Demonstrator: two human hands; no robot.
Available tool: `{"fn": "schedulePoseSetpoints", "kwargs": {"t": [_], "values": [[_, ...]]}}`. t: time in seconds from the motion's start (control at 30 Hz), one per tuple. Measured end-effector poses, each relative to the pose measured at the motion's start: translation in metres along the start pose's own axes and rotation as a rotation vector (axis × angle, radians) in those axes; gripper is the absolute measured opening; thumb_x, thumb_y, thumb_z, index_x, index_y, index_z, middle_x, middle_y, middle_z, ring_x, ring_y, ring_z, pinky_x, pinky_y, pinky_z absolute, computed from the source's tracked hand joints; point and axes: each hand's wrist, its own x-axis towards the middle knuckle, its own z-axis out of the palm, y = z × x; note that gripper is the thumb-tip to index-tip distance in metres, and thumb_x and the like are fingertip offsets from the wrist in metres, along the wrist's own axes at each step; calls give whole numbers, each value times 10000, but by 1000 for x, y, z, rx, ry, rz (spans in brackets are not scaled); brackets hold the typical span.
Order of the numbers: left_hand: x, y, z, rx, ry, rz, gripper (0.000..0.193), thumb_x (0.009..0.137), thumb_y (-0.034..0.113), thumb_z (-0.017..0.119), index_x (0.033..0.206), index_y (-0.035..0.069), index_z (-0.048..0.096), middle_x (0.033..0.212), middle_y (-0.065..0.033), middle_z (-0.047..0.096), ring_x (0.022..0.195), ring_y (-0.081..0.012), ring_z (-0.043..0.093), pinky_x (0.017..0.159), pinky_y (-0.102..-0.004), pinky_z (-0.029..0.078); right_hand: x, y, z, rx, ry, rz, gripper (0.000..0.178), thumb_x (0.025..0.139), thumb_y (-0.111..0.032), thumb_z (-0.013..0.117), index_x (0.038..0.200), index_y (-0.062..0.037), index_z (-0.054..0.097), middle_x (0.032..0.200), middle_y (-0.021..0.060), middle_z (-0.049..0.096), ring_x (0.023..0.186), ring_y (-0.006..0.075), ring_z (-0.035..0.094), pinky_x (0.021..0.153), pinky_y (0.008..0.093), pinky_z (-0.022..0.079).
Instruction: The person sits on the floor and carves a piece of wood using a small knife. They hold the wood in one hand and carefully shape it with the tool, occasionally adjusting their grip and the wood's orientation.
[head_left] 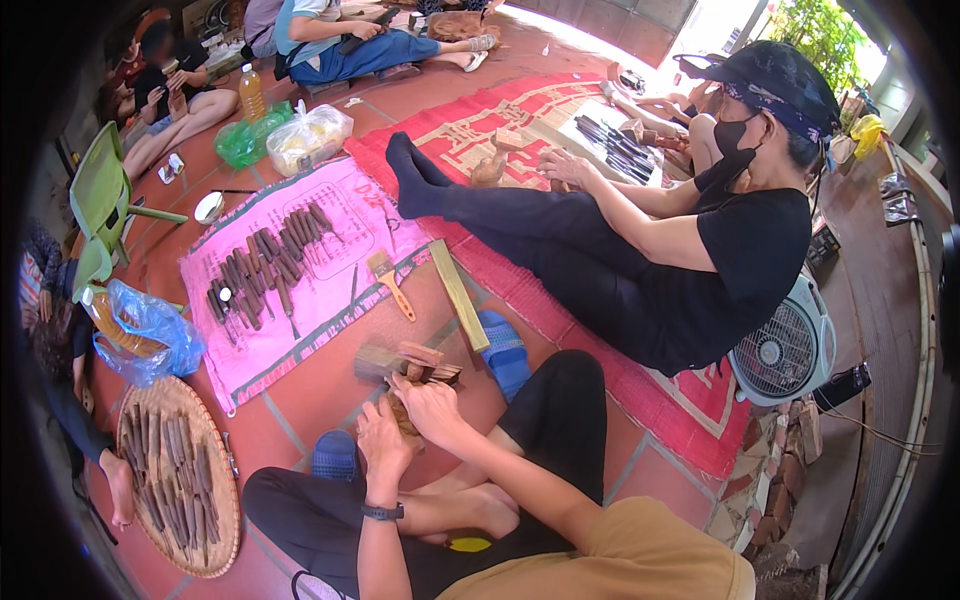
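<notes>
I sit cross-legged, and both my hands are close together in front of my shins. My left hand is curled round one side of a light brown piece of wood. From the other side my right hand grips the same piece, its fingers bent over the top. Most of the piece is hidden by my hands, so its shape is unclear. Just beyond my fingers lie a squared wooden block and a reddish wooden block. I cannot make out a tool in either hand.
Many wooden-handled carving tools lie on a pink sheet, near a flat brush. A round woven tray holds more. Blue slippers, a wooden bar and a fan stand around. A co-worker sits at right.
</notes>
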Motion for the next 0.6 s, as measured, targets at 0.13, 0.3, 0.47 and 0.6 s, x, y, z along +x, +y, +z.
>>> {"fn": "schedulePoseSetpoints", "kwargs": {"t": [0.13, 0.3, 0.47, 0.6], "values": [[-2, 5, -10, -32, 4, -13, 969, 546, 322, 900, 1371, 55, 470, 1185, -196, 493, 1138, -436, 521, 882, -530, 509, -4, -9, -17, -48, -67, 27, 351, 957, -268, 584, 1273, -123, 639, 648, 98, 682, 596, 241, 691, 591, 369, 512], [-2, 7, -13, -25, 39, 18, 962, 550, 326, 904, 1374, 49, 490, 1177, -185, 500, 1118, -420, 534, 862, -519, 519, -11, -4, -22, 72, 15, -11, 345, 948, -254, 599, 1265, -126, 646, 680, 145, 679, 625, 282, 690, 583, 400, 524], [-1, 0, -7, 1, 36, 40, 943, 562, 338, 893, 1378, 74, 500, 1175, -170, 507, 1121, -408, 540, 850, -523, 521, -3, 0, 11, 99, 27, 28, 346, 946, -243, 599, 1264, -113, 641, 713, 149, 694, 640, 287, 696, 604, 415, 525], [-1, -4, -10, 0, 36, 24, 926, 564, 323, 896, 1374, 97, 508, 1165, -165, 513, 1116, -404, 542, 848, -517, 523, -18, -12, -26, 101, -48, 33, 328, 947, -245, 596, 1235, -96, 648, 715, 147, 697, 638, 292, 696, 597, 419, 525]]}}
